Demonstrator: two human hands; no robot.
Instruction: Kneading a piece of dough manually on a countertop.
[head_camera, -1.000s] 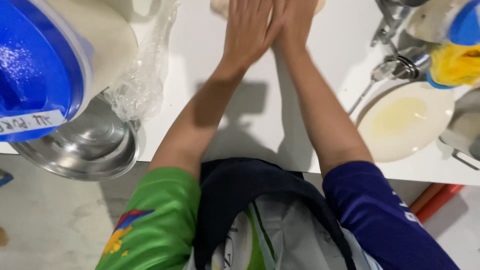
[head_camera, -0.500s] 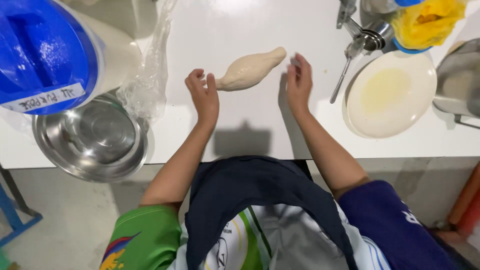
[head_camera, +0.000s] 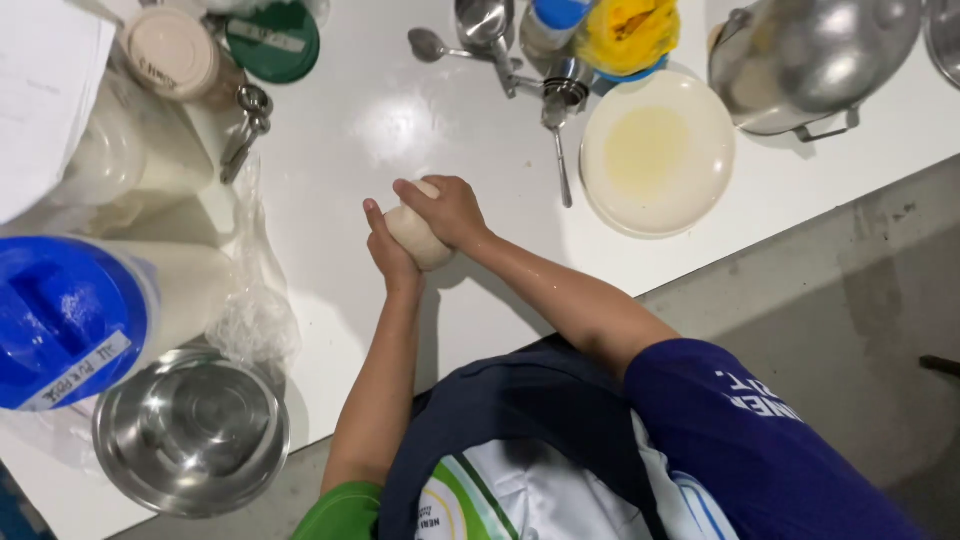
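Observation:
A pale lump of dough (head_camera: 417, 238) sits on the white table (head_camera: 340, 150), gathered into a rounded ball. My left hand (head_camera: 387, 247) cups its left side with the fingers upright against it. My right hand (head_camera: 445, 208) lies over the top and right side, fingers curled down onto the dough. Both hands press against the dough from opposite sides.
A white plate with an oily yellow film (head_camera: 657, 152) lies to the right, spoons (head_camera: 558, 150) beside it. A steel bowl (head_camera: 190, 430) stands at the near left, a blue-lidded container (head_camera: 70, 320) and crumpled plastic wrap (head_camera: 255, 300) next to it. Jars and a steel pot (head_camera: 815, 60) line the far side.
The dough was an elongated roll lying between my open hands; both hands have closed in on it and it is bunched into a ball. The view has shifted left.

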